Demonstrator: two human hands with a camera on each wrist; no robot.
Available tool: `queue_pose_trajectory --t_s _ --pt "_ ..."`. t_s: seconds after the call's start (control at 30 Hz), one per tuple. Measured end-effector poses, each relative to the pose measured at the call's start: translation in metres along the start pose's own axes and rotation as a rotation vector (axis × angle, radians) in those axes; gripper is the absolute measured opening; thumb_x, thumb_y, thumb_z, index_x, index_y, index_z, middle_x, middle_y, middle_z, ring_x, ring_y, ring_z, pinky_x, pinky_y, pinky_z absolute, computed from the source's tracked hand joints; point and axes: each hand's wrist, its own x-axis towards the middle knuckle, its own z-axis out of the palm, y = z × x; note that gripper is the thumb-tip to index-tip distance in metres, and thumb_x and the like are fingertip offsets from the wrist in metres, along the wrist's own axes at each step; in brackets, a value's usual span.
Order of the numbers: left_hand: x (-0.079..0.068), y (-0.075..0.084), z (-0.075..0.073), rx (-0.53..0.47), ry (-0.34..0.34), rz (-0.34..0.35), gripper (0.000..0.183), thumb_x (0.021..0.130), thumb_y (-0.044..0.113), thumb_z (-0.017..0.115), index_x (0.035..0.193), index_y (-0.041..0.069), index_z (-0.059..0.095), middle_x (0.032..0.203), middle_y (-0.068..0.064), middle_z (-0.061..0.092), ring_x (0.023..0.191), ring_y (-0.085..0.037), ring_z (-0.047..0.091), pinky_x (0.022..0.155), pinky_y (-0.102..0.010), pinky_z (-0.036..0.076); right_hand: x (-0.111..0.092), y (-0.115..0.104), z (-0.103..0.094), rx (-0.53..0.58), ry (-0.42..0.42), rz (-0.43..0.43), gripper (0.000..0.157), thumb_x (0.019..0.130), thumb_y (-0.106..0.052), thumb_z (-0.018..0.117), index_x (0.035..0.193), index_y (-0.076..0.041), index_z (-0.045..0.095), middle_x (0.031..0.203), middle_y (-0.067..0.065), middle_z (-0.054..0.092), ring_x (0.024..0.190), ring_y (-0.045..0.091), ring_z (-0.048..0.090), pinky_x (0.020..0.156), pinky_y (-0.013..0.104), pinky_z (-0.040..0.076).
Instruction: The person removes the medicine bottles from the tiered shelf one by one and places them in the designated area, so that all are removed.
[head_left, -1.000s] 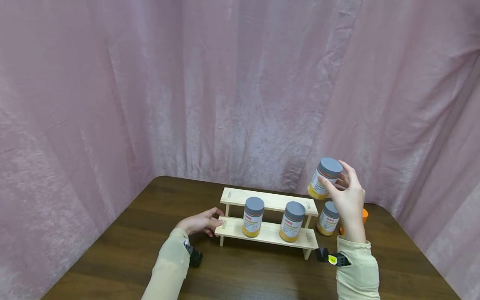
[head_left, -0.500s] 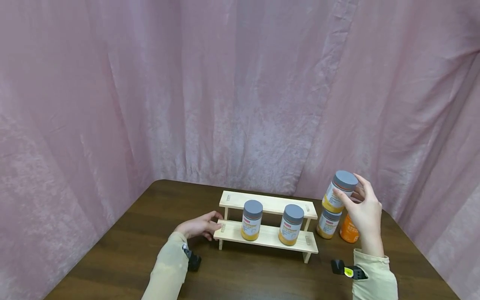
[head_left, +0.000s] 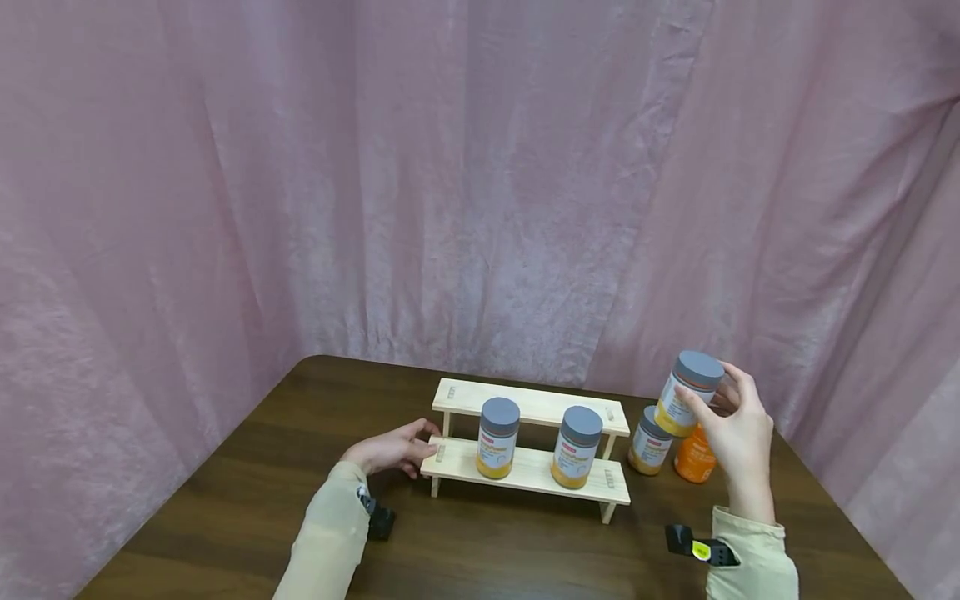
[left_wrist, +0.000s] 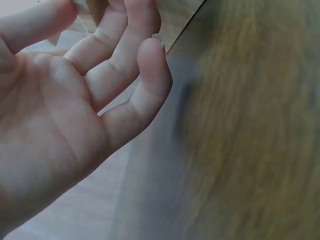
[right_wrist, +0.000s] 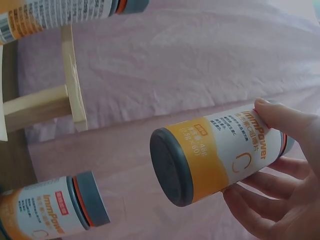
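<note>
A pink velvety curtain (head_left: 480, 183) hangs behind and on both sides of the dark wooden worktop (head_left: 480, 550), whose far corners are rounded. Between the middle of the worktop and its far edge we see a two-tier wooden rack (head_left: 534, 472). On its lower shelf stand a first shelf jar (head_left: 498, 437), left of the shelf's middle, and a second shelf jar (head_left: 576, 447), nearer its right end; both are upright, with grey lids.

Our left hand (head_left: 393, 450) is at the left end of that shelf. Its thumb and nearer fingers lightly pinch the wood, while the other fingers curve loosely away from it.

Our right hand (head_left: 738, 437) holds the raised jar (right_wrist: 215, 155) in the air toward the far right corner of the worktop. The thumb lies on one side and the fingers curl round the other, spread only as wide as the jar body. The jar tilts, its lid leaning toward the worktop's right edge and its base free in the right wrist view. Below it, past the rack's right end, stand another grey-lidded jar (head_left: 648, 447) and an orange bottle (head_left: 695, 458), its top hidden.

We judge the raised jar stiff, fairly light and not very fragile, though its smooth label may slip. The best hold seems to be round the body below the lid, thumb opposing fingers, rather than by the lid alone.
</note>
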Motion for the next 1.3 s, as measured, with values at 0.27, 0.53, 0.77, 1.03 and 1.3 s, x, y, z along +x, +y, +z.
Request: queue_pose_trajectory --t_s 0.27,0.53,0.77,1.03,1.3 --pt "-0.001 0.002 0.001 0.006 -0.008 0.002 0.043 0.098 0.024 0.055 0.128 0.001 0.034 0.094 -0.005 0.066 0.077 -0.014 0.062 0.067 -0.029 0.049 0.005 0.013 -0.012 -0.063 -0.04 -0.055 0.069 0.081 -0.03 0.078 0.14 -0.015 0.045 0.123 0.023 0.064 0.071 -0.026 0.045 0.066 0.001 0.038" --pt "0.0 0.0 0.002 0.014 0.005 -0.009 0.044 0.097 0.025 0.057 0.128 0.002 0.036 0.095 -0.004 0.067 0.08 -0.015 0.063 0.068 -0.03 0.05 0.006 0.027 -0.025 -0.141 -0.005 -0.077 0.068 0.081 -0.027 0.079 0.139 -0.013 0.047 0.119 0.024 0.065 0.069 -0.029 0.041 0.064 0.001 0.034" --pt "0.0 0.002 -0.001 0.027 0.021 -0.013 0.045 0.097 0.025 0.057 0.129 0.002 0.037 0.102 -0.009 0.066 0.084 -0.015 0.061 0.07 -0.031 0.05 0.013 0.034 -0.033 -0.155 0.057 0.032 0.068 0.082 -0.029 0.077 0.14 -0.015 0.045 0.123 0.023 0.064 0.066 -0.029 0.036 0.064 0.003 0.031" --pt "0.002 0.006 0.001 0.026 0.007 -0.016 0.044 0.097 0.024 0.056 0.13 0.002 0.036 0.102 -0.009 0.065 0.084 -0.015 0.061 0.07 -0.031 0.05 0.015 0.045 -0.045 -0.163 0.071 0.083 0.07 0.082 -0.032 0.076 0.142 -0.015 0.044 0.129 0.022 0.061 0.066 -0.028 0.036 0.063 -0.001 0.031" --pt "0.001 0.002 0.0 0.016 0.011 -0.021 0.045 0.098 0.024 0.056 0.13 0.002 0.034 0.095 -0.006 0.064 0.08 -0.015 0.06 0.069 -0.03 0.05 0.017 0.054 -0.053 -0.181 0.061 0.169 0.073 0.083 -0.036 0.075 0.144 -0.017 0.041 0.131 0.022 0.059 0.065 -0.027 0.036 0.065 0.004 0.033"
